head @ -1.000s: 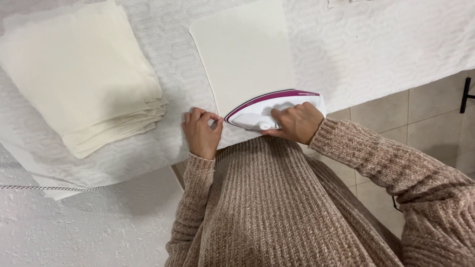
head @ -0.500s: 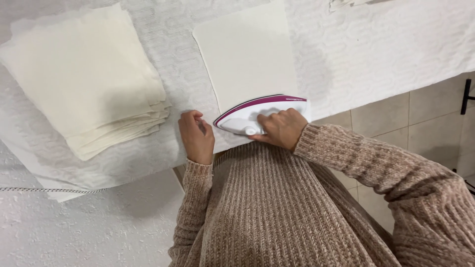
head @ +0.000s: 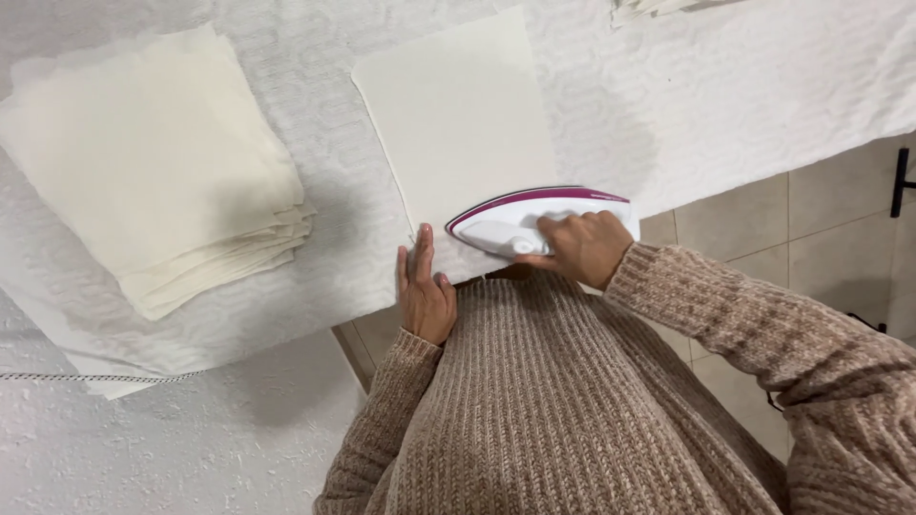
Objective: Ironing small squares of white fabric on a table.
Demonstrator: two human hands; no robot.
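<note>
My right hand grips the handle of a white and magenta iron, which lies flat on the near end of a cream cloth sheet. The sheet is spread on a white textured ironing cover. My left hand lies flat with fingers together on the near left corner of the sheet, just left of the iron's tip. Both arms wear a beige knit sweater.
A stack of folded cream cloths sits on the cover to the left. More pale fabric shows at the top edge. Beige floor tiles lie to the right, with a dark metal part at the far right edge.
The iron has slid to the left along the sheet's near end. My left hand has opened from a curled grip to lie flat on the sheet's corner.
</note>
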